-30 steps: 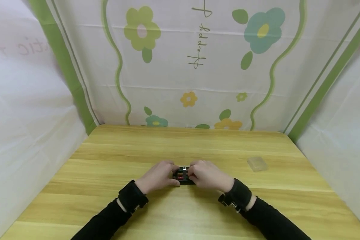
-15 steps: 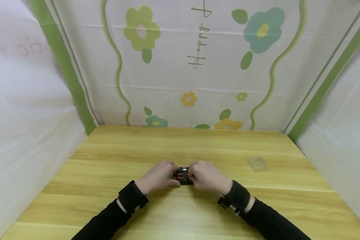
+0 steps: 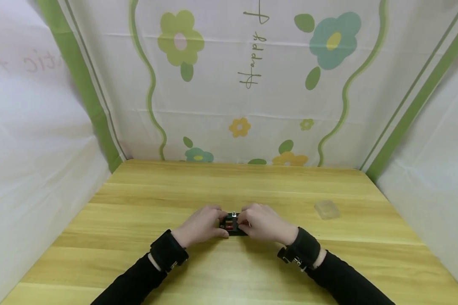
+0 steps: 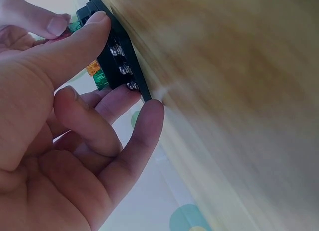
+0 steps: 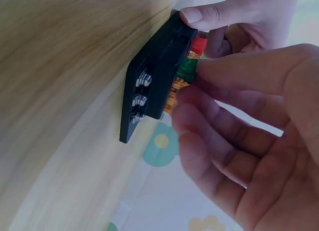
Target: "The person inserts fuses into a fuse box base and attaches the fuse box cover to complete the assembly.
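A black fuse block (image 3: 234,231) with metal screw terminals along its sides lies on the wooden table, between both hands. Red, orange and green translucent blade fuses stand in its top. My left hand (image 3: 201,224) grips the block's left end, thumb on the near side and fingers at the far side. At the right end my right hand (image 3: 269,224) pinches a green blade fuse (image 5: 187,69) between thumb and fingertips. Orange fuses (image 5: 174,89) sit close beside it, and a red fuse (image 5: 198,46) stands nearer the left hand. How deep the green fuse sits is hidden by the fingers.
A clear plastic cover (image 3: 327,209) lies on the table (image 3: 175,182) to the right of the right hand. White fabric with printed flowers (image 3: 240,84) hangs behind the table and along both sides.
The right fingertips have shifted very slightly at the fuse block. The left hand, the block and the clear cover stay where they were.
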Available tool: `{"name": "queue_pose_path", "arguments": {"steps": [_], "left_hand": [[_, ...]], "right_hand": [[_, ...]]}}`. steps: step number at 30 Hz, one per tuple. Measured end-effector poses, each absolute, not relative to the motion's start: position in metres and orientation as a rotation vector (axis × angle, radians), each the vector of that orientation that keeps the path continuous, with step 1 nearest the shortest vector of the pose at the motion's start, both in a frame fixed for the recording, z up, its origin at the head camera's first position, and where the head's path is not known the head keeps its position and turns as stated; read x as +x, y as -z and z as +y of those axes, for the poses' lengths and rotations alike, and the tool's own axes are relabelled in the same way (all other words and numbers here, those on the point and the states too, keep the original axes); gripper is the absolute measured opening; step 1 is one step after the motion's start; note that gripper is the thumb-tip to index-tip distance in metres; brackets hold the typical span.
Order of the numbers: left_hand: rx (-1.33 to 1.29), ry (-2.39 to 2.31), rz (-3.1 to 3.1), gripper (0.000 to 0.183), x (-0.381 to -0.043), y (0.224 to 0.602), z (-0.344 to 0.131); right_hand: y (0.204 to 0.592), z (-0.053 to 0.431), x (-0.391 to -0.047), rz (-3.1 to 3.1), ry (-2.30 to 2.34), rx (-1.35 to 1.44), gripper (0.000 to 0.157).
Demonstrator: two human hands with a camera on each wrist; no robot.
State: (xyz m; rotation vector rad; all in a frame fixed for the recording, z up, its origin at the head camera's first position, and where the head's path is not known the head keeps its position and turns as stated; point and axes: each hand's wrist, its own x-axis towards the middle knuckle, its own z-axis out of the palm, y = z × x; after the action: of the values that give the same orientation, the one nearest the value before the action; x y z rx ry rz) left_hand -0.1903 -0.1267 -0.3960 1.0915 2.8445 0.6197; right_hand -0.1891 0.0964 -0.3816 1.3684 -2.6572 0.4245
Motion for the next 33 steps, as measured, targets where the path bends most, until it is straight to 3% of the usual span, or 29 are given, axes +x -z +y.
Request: {"name": "queue_pose_path", "arguments": {"steps": [18,33], "left_hand": [[1.104,-0.595,2.858,0.038,-0.189,0.393,-0.126],[1.085,-0.607,2.859,0.038,-0.188,0.397,-0.127]], "right_hand": [[0.387,0.092,-0.181,-2.574,-0.460,1.331,0.016],[0.386,0.096,-0.183,-2.609,-0.380,1.396,0.012]]}}
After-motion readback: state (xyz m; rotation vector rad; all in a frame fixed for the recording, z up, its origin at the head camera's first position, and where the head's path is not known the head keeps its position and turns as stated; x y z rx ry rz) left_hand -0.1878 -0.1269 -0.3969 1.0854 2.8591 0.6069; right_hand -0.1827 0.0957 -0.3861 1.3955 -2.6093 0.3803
